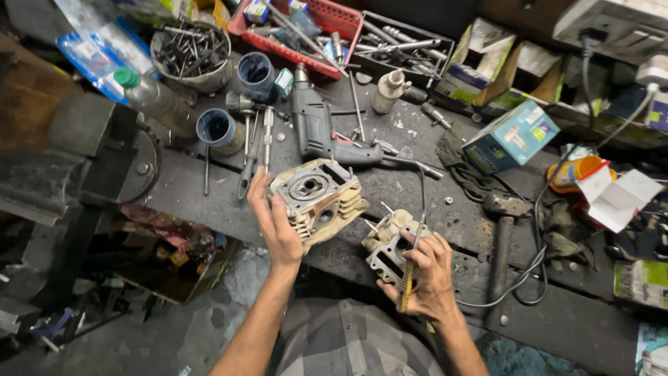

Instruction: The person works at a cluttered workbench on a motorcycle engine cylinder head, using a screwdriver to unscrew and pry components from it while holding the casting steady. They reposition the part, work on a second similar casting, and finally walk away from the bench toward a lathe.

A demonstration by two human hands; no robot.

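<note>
Head view: hands [278, 223] [426, 275] gripping engine parts [316, 198].

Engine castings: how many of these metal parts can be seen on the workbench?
2: a finned casting under the left hand, and a smaller casting in the right hand. Clutter may hide more.

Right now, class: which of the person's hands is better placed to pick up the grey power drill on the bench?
Left, probably. The left hand grips the finned engine head just below the drill. The right hand is lower, holding a smaller engine part and a thin tool.
</note>
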